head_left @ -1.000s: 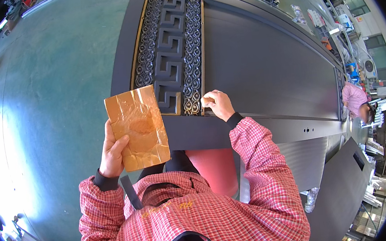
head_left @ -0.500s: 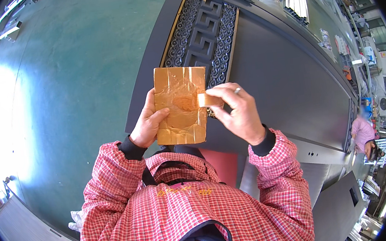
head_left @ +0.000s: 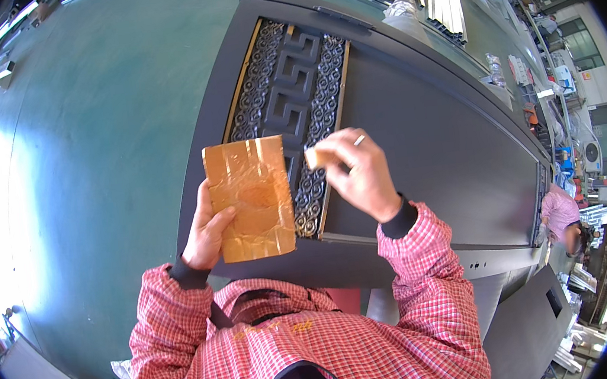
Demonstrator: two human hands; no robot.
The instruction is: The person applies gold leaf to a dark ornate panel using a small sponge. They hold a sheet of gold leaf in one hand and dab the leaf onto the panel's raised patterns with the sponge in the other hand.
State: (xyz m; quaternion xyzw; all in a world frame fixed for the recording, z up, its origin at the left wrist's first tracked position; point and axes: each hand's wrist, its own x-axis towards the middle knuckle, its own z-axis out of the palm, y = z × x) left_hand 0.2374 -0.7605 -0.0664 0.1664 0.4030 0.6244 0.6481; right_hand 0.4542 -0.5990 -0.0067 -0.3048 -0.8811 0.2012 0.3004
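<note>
My left hand (head_left: 205,234) grips a flat rectangular piece of cardboard (head_left: 245,168) by its left edge, thumb on top. The cardboard has a shiny golden-brown, tape-like surface, with a reddish-brown smear (head_left: 256,196) in its middle. Between the fingertips of my right hand (head_left: 363,177) is a small pale block (head_left: 314,159), perhaps a sponge; most of it is hidden by the fingers. That block is clear of the cardboard, above the dark ornamental strip (head_left: 292,93) of a large grey door panel (head_left: 415,117). Scrolls and a key pattern stand in relief on the strip, and gold lines edge it.
Another panel with a rectangular cutout (head_left: 528,321) lies at the lower right. Farther right, a person in pink (head_left: 561,212) bends by the door's far end. Metal profiles (head_left: 444,12) are stacked beyond the door. Green floor (head_left: 106,100) spreads on the left.
My right hand has lifted the small block off the cardboard and over the ornamental strip. The cardboard has shifted left and lower in view, opening a gap between the hands.
</note>
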